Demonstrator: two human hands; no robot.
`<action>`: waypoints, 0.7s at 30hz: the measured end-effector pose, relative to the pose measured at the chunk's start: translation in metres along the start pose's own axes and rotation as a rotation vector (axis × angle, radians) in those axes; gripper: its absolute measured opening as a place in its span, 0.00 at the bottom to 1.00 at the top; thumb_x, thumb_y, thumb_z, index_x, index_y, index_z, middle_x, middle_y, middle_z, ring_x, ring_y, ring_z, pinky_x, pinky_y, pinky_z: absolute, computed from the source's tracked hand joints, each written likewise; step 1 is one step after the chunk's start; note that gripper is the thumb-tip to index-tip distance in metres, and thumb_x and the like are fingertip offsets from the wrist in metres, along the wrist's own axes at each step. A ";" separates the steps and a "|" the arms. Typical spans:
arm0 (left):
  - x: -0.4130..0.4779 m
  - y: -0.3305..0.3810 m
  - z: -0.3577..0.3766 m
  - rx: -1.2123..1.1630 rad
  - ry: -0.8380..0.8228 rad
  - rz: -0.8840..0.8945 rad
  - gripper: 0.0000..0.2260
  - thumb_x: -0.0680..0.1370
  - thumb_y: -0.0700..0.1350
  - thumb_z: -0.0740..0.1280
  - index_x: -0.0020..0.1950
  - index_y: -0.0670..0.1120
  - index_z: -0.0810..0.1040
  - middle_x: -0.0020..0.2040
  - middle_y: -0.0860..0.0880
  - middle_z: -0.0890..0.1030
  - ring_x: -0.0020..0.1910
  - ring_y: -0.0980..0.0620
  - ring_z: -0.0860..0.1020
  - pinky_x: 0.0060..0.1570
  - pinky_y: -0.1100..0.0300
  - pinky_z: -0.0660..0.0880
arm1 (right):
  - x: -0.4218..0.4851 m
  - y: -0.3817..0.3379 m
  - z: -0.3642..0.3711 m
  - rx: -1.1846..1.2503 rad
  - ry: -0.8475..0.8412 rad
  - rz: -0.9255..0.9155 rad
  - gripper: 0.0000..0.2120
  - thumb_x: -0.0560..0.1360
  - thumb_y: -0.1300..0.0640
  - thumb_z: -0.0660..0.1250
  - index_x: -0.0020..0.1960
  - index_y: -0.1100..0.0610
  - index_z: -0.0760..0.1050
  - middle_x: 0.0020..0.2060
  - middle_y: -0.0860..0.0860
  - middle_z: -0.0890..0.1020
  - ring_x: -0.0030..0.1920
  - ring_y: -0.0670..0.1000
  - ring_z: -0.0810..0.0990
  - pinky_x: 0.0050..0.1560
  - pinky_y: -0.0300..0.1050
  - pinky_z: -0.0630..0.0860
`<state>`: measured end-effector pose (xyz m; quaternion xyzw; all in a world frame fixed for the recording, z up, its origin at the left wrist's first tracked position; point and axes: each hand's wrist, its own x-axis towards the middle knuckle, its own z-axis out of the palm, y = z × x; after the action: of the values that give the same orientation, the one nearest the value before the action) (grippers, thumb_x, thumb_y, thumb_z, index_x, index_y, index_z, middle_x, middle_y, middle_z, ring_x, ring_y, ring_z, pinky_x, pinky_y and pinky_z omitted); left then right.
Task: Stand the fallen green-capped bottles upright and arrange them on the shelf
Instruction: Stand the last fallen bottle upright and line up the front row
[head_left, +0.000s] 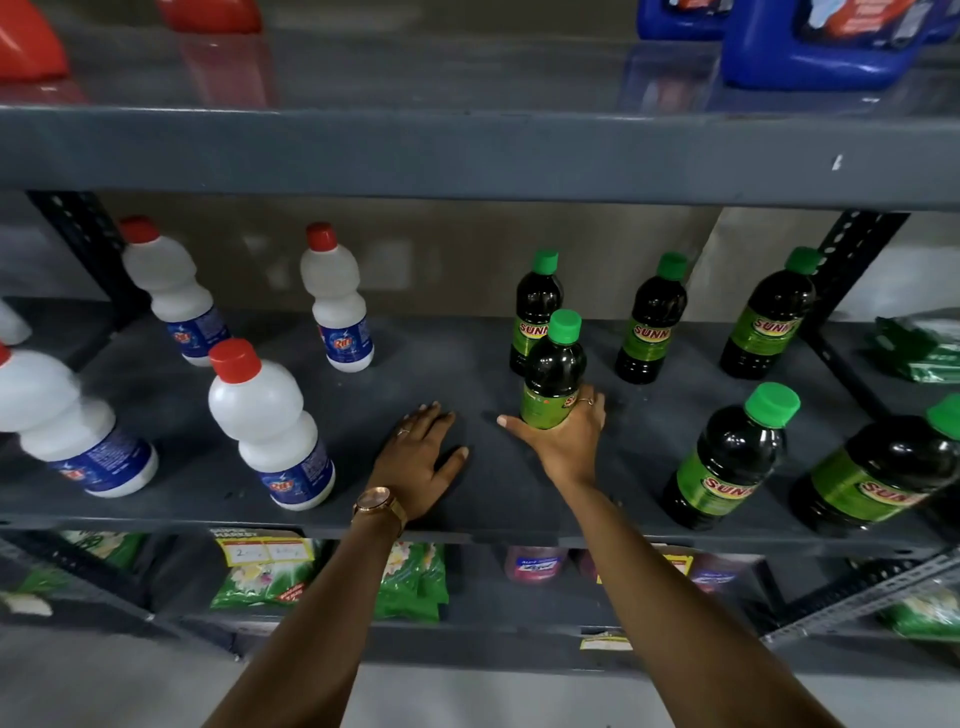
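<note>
Several dark bottles with green caps and green labels stand upright on the right half of the grey shelf (467, 364). My right hand (563, 441) grips the base of one green-capped bottle (553, 371), which stands upright in front of another green-capped bottle (535, 306). Two more (652, 322) (769, 317) stand in the back row. Two others (727, 462) (883, 473) stand nearer the front edge at the right. My left hand (421, 457) lies flat on the shelf, palm down, fingers apart, holding nothing.
White bottles with red caps (270, 426) (335, 299) (166, 291) stand on the shelf's left half. Red and blue containers (810, 41) sit on the shelf above. Green packets (410, 582) fill the shelf below. A perforated upright post (852, 270) stands at the right.
</note>
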<state>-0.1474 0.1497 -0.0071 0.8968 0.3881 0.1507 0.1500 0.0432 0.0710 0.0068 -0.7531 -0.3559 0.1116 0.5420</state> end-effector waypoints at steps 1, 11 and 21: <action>0.000 0.000 0.000 0.000 -0.001 0.001 0.35 0.72 0.65 0.45 0.74 0.47 0.61 0.76 0.45 0.60 0.75 0.47 0.55 0.72 0.55 0.50 | 0.000 -0.003 0.001 -0.007 0.009 -0.003 0.42 0.51 0.44 0.83 0.58 0.59 0.70 0.55 0.53 0.72 0.57 0.49 0.68 0.61 0.46 0.68; 0.000 -0.002 0.003 0.018 -0.013 0.000 0.35 0.73 0.65 0.45 0.74 0.47 0.59 0.76 0.45 0.59 0.75 0.47 0.54 0.73 0.55 0.48 | -0.001 0.005 -0.004 0.038 0.023 0.025 0.39 0.52 0.42 0.82 0.56 0.57 0.72 0.53 0.53 0.76 0.56 0.51 0.74 0.55 0.45 0.73; 0.000 -0.003 0.003 0.031 -0.042 -0.010 0.31 0.76 0.63 0.48 0.75 0.47 0.58 0.77 0.45 0.57 0.76 0.48 0.52 0.71 0.57 0.45 | -0.002 0.016 -0.027 0.087 -0.219 -0.035 0.28 0.62 0.59 0.80 0.57 0.50 0.71 0.52 0.48 0.79 0.56 0.51 0.79 0.58 0.47 0.76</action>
<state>-0.1482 0.1511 -0.0105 0.9001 0.3915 0.1250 0.1450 0.0638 0.0473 0.0030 -0.7057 -0.4209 0.1990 0.5341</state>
